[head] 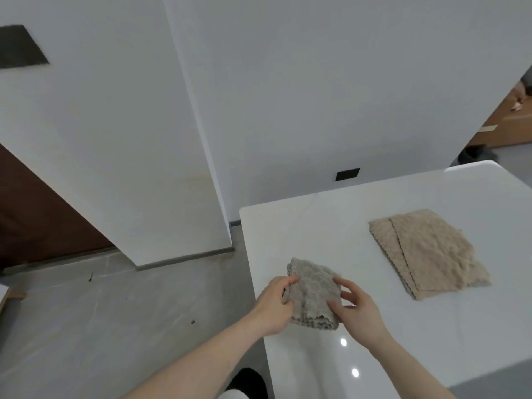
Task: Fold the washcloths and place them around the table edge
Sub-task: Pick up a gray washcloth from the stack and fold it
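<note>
A folded grey washcloth (pixel 312 295) lies near the left edge of the white table (pixel 331 226). My left hand (pixel 273 306) grips its left side, thumb on top. My right hand (pixel 357 308) pinches its right side with fingers and thumb. Farther right on the table lie two flat beige washcloths (pixel 429 251), stacked and overlapping, untouched by either hand.
The table's left edge runs just under my left hand, with grey floor (pixel 115 312) below it. White walls (pixel 316 96) stand behind the table, with a black outlet plate (pixel 347 174) low on one. A dark shoe (pixel 247 381) shows by the table's near corner.
</note>
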`<move>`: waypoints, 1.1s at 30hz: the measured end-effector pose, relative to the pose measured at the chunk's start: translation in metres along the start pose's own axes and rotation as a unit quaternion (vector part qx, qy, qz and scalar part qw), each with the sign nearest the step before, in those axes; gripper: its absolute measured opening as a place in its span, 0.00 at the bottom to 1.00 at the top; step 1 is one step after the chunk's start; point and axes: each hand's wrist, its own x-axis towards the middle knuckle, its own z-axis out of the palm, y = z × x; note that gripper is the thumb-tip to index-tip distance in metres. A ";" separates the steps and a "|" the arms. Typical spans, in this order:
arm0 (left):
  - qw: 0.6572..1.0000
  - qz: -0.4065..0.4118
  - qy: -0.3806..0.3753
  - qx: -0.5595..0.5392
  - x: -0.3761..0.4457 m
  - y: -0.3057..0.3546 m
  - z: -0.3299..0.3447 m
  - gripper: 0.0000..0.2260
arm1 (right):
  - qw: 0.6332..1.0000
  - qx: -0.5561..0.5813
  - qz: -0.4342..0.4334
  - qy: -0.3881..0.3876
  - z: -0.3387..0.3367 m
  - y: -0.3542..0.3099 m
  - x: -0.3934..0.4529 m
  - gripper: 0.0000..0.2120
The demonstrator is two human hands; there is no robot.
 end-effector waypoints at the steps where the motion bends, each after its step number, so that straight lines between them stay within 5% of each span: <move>1: 1.000 0.002 -0.005 0.008 0.001 0.000 0.001 0.26 | 1.000 -0.005 0.001 0.002 0.000 0.003 0.000 0.20; 8: 0.997 0.012 -0.016 0.070 0.034 0.002 -0.017 0.27 | 1.000 0.001 0.012 0.002 0.008 -0.001 0.028 0.18; 19: 0.988 -0.009 -0.103 0.116 0.197 0.015 -0.072 0.28 | 0.998 -0.023 0.050 0.023 0.053 -0.023 0.160 0.31; 33: 0.963 0.011 -0.145 0.229 0.349 0.008 -0.089 0.30 | 0.990 -0.122 0.028 0.069 0.087 -0.019 0.310 0.29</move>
